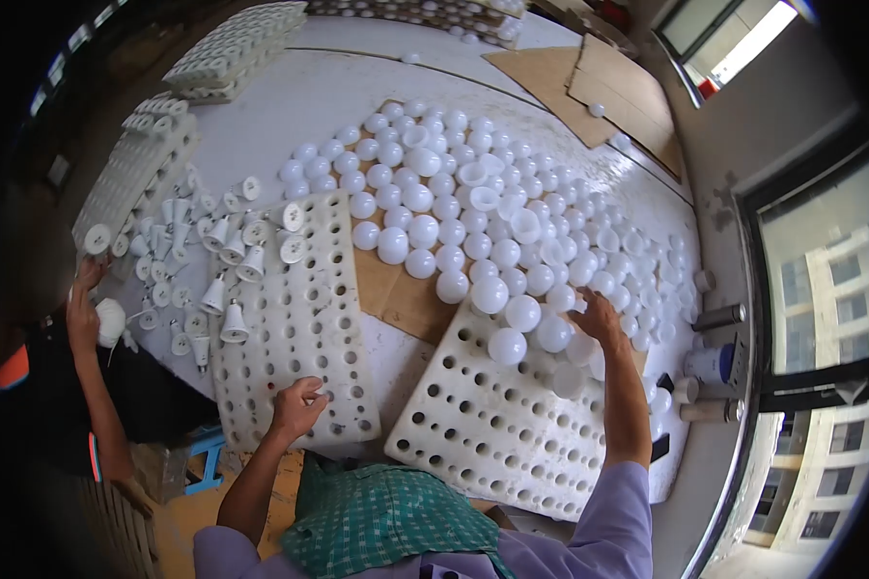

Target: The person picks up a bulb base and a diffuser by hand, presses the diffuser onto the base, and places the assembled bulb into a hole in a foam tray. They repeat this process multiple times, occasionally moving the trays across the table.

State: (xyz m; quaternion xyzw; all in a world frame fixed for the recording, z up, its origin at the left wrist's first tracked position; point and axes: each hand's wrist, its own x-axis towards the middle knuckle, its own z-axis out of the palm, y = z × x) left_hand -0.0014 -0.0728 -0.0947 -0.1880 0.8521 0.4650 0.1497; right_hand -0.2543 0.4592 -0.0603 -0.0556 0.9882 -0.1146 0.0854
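Note:
My left hand (297,411) hovers over the left white foam tray (299,362), its fingers curled together and nothing visible in them. Round holes in rows cover this tray. My right hand (601,318) reaches into the white bulb covers (522,314), thumb and fingers apart, close to or touching some of them; I see none lifted. Below that hand lies another holed foam tray (497,425), with several covers resting along its far edge. Bulb bases (235,323) with metal screw ends lie loose on and beside the left tray's far left part.
A co-worker's hand (85,309) is at the left, near a foam stack (130,183). Another foam stack (227,58) stands farther back. Cardboard (396,294) lies under the covers, and more cardboard (628,96) at the back right. Cylindrical containers (713,413) line the window side.

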